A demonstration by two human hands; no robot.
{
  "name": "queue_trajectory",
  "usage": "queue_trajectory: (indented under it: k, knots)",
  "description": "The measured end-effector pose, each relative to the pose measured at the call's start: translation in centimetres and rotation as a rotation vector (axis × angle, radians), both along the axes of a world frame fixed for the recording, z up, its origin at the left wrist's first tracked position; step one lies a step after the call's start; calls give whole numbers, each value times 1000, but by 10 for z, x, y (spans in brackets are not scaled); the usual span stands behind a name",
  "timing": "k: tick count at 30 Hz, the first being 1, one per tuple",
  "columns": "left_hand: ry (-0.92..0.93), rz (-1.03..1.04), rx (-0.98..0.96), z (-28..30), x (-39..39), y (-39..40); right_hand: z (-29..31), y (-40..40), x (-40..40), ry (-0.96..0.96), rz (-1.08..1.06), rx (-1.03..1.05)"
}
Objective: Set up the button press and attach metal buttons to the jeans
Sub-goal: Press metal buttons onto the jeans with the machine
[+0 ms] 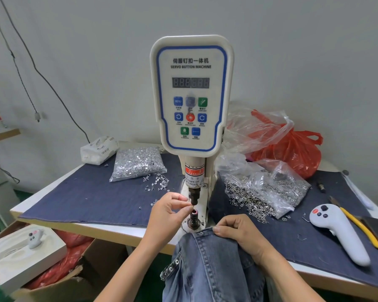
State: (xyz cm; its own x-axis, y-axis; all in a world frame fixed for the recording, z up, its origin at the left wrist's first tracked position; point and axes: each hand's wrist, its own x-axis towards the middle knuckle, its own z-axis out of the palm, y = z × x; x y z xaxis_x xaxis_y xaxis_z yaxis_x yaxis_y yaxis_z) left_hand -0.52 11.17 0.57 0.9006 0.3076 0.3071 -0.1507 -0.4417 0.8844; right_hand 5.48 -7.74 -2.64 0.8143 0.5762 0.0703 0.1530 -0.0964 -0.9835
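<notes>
Jeans (207, 264) hang lengthwise off the desk (100, 229) front edge, waistband up by the lower die (194, 219). Right hand (240, 234) clutches the waistband; left hand (170, 208) pinches something tiny just under the upright punch (193, 197). Press (192, 92) reads "SERVO BUTTON MACHINE", its sticker "WARNING", "CARE OF FINGER".

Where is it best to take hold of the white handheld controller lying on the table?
Probably grip the white controller around its long narrow handle, coming from above. It lies flat on the denim cloth, the button head at the far end, the handle pointing toward the person.
</notes>
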Motion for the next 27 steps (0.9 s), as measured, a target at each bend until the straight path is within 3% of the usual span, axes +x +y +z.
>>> queue_trajectory:
  k: [7,11,13,16,19,22,25,27]
  knots:
    - [-205,193,1,-14,-29,-11,1,-1,-1,5,13,6]
    - [-190,-69,201,-25,-45,-33,8,-2,-11,50,52,78]
    - [-49,-218,213,-20,-43,-33,13,-5,-18,66,121,121]
    - [217,-376,-32,-8,-41,-22,25,-9,-28,61,192,163]
    - [330,-506,-225,-6,-43,-12,36,-14,-30,54,184,170]
    - [335,-548,-324,-10,-48,-7,44,-18,-30,43,212,69]
    - [291,-462,-421,-7,-46,-4,42,-19,-24,-1,229,-169]
    - [282,-396,-488,-4,-41,-2,43,-16,-20,52,222,-173]
